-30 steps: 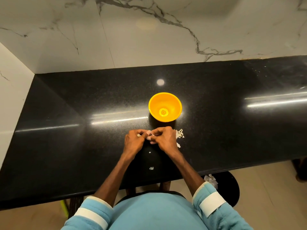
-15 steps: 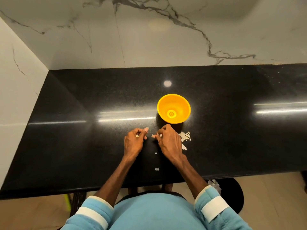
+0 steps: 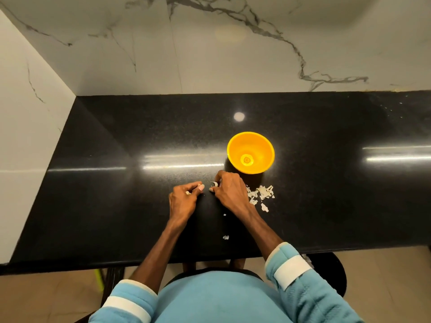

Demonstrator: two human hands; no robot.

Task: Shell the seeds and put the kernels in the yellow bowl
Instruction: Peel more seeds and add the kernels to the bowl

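Yellow plastic marked the goal: the yellow bowl (image 3: 235, 148) stood upright on the black tabletop (image 3: 116, 183), at about 1 o'clock from the right hand (image 3: 229, 192), close beside it but not touching. Its floor showed only a round moulded mark; whether any kernel lay there was too small to tell. The right hand's grip was closed to a fine pinch, fingertips and thumb nipping a pale seed (image 3: 215, 184) just above the tabletop. At 9 o'clock from that seed, a small gap away, the left hand (image 3: 183, 201) rested with fingers curled in and thumb pointing toward the right hand. A pale speck showed at its fingers, but I could not tell whether its grip had hold of anything. A heap of shell scraps (image 3: 260, 194) lay at 3 o'clock from the right hand, and a stray flake (image 3: 225, 237) at 6 o'clock, between the forearms.

The step in hand looked like splitting the husk. To do it well, I judged, the left thumbnail needed to enter at the seed's seam while the right pinch steadied it by the edges, not the flat faces, so the kernel was not crushed. Light prying seemed enough; a hard squeeze risked flicking the kernel across the glossy tabletop. Husk belonged on the heap, kernel in the bowl.
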